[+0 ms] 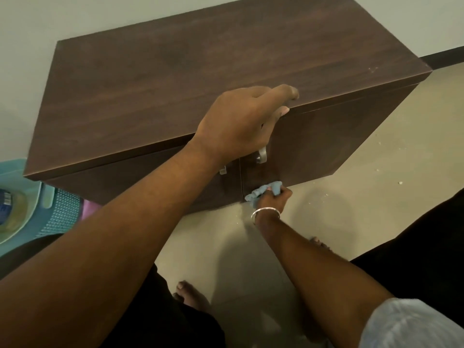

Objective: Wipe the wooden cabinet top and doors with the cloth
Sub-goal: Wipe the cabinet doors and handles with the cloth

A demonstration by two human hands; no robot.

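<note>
- Low dark-brown wood-grain cabinet (pixel 175 79) stands against a pale wall; flat rectangular top, matte, faint streaky grain, a few pale specks near its far right corner.
- Two dark-brown cabinet doors (pixel 313 144) on the front, closed, thin vertical seam between them, surface a bit glossier than the top.
- Two small silver metal handles (pixel 262 154) sit either side of the seam, partly hidden under the left wrist.
- Left hand (pixel 241 121) rests on the front edge of the top, palm down, fingers curled loosely over the edge, thumb against the upper door face; it grips nothing but the edge itself.
- Right hand (pixel 272 200) is low, at the bottom corner of the right door just beside the seam, fingers closed tightly around a crumpled light-blue cloth (pixel 263 192).
- Cloth is bunched, part sticks out left of the fingers, pressed against the door's lower edge near the floor.
- Silver metal bangle (pixel 263 212) on the right wrist, just behind the cloth grip.
- Beige tiled floor (pixel 376 197) right of the grip, with small white crumbs scattered on it.
- Teal plastic basket (pixel 50 207) well left of both hands, beside the cabinet's left end; contents unclear.
- Bare feet (pixel 190 295) and dark trousers below the arms.
</note>
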